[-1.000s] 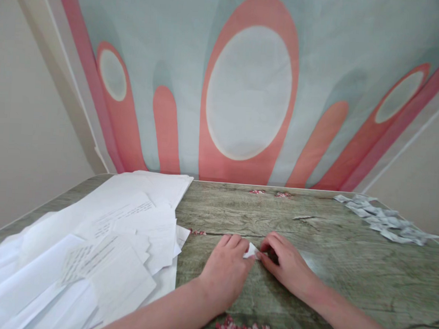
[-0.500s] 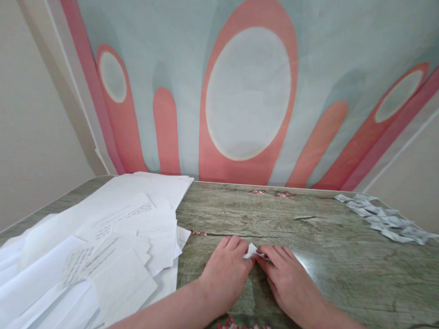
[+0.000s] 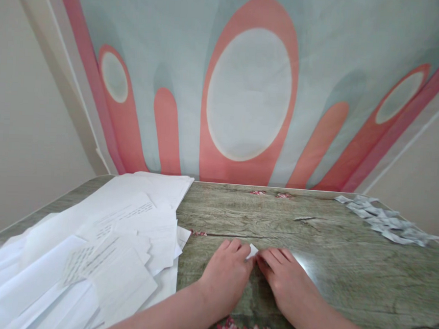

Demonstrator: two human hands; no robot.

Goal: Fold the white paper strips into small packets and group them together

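Between my two hands, low in the middle of the head view, is a small white piece of folded paper (image 3: 252,251). My left hand (image 3: 229,270) is closed on its left side, with the fingers curled over the tabletop. From the right, my right hand (image 3: 284,278) pinches the paper with thumb and fingertips pressed together. Only a small white corner shows; the rest of the paper is hidden by my fingers. Both hands rest on or just above the table.
A wide heap of white paper sheets and torn pieces (image 3: 125,272), some printed, covers the table's left side. Several folded paper strips (image 3: 389,220) lie in a group at the far right. The wood-patterned table (image 3: 239,209) meets a pink and grey-green backdrop (image 3: 187,84).
The right fingers have shifted slightly, and less of the paper shows between the hands. The heap and the folded strips stay as they were.
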